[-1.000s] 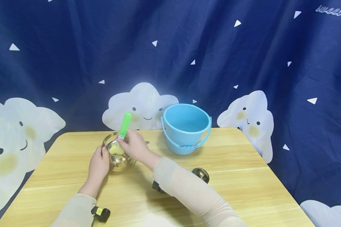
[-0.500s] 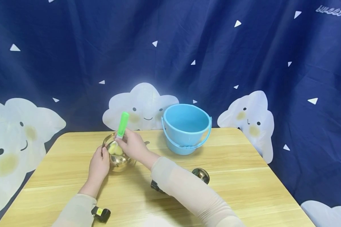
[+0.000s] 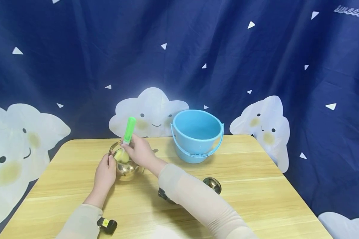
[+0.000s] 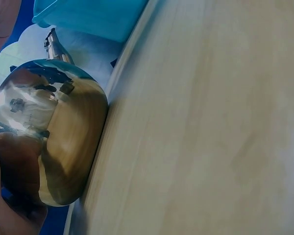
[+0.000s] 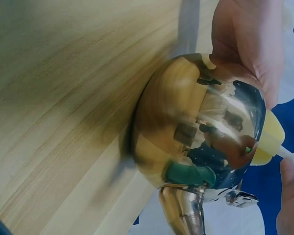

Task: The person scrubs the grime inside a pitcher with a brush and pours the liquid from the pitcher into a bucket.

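Note:
A shiny gold metal kettle [image 3: 126,170], lidless, stands upright at the table's left, its spout [image 5: 183,208] showing in the right wrist view. My left hand [image 3: 105,172] holds it by the near left side, beside the raised loop handle [image 3: 111,146]. Above the opening, my right hand [image 3: 143,153] pinches a sponge brush by its green and white handle [image 3: 129,130], which points up. The brush's yellow sponge head [image 3: 121,156] sits in the kettle's mouth; in the right wrist view part of the sponge [image 5: 273,129] bulges above the rim. Its lower part is hidden inside.
A light blue bucket [image 3: 194,147] with its handle hanging down in front stands at the table's back. The round metal lid [image 3: 213,184] lies beyond the right forearm, partly covered by the sleeve. A dark blue curtain [image 3: 179,49] hangs behind the wooden table [image 3: 257,199].
The brush handle has shifted slightly left, with my right hand moving along with it. My left hand and the kettle have stayed in place.

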`<state>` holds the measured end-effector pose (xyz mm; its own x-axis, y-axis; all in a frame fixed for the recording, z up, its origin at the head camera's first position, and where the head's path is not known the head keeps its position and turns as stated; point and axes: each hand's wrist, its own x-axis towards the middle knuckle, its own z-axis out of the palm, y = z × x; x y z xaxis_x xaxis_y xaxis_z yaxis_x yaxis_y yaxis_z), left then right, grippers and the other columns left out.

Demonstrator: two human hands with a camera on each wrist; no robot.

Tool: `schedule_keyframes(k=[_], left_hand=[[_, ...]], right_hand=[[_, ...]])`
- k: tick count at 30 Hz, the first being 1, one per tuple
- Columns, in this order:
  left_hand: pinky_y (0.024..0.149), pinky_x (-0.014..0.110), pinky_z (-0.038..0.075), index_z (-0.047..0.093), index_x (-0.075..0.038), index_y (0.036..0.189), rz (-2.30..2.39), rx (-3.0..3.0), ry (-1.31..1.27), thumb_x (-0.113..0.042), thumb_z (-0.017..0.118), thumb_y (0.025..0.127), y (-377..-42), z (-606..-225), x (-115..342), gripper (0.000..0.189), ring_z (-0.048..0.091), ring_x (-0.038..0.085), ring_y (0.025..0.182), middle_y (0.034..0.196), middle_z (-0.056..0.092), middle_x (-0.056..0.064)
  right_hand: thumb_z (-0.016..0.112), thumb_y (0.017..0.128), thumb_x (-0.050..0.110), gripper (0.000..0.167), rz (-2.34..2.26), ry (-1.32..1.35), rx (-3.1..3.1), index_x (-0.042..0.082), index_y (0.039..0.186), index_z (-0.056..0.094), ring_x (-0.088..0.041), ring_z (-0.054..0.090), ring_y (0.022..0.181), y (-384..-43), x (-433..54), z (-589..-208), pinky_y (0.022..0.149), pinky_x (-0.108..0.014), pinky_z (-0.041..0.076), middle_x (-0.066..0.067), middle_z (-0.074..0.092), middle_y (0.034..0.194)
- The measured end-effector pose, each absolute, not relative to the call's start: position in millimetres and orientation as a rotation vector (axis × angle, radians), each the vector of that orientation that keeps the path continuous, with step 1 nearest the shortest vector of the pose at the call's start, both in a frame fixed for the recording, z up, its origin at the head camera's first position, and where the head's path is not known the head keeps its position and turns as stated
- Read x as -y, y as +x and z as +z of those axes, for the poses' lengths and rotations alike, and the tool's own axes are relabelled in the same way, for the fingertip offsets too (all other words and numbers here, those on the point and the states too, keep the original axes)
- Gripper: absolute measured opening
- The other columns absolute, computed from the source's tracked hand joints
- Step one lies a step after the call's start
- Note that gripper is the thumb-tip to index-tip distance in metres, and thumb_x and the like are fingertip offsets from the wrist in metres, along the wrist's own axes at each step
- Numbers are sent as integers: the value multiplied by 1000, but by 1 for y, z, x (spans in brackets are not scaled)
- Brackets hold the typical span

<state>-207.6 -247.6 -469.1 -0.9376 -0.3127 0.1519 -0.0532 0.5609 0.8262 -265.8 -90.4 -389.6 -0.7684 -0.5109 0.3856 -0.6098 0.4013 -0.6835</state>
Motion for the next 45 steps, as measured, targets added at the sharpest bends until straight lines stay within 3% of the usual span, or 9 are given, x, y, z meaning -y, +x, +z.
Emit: schedule_keyframes(k=[23, 45], left_hand=[[109, 66, 32, 43, 2, 146, -1284, 2493, 292, -35, 22, 109, -212, -476, 250, 56, 41, 53, 134, 144, 46, 32], [111, 65, 30, 41, 2, 147, -1296, 2493, 301, -36, 21, 109, -211, -475, 249, 58, 38, 52, 136, 147, 43, 32]], right_hand=[[65, 98, 19, 13, 1339, 950, 2524, 15, 110, 64, -10, 71, 99, -275, 90, -392, 86, -17, 53, 0, 74, 111], [63, 99, 18, 12, 1365, 930, 2546, 17, 110, 63, -10, 68, 107, -279, 80, -391, 92, -21, 53, 3, 74, 112]])
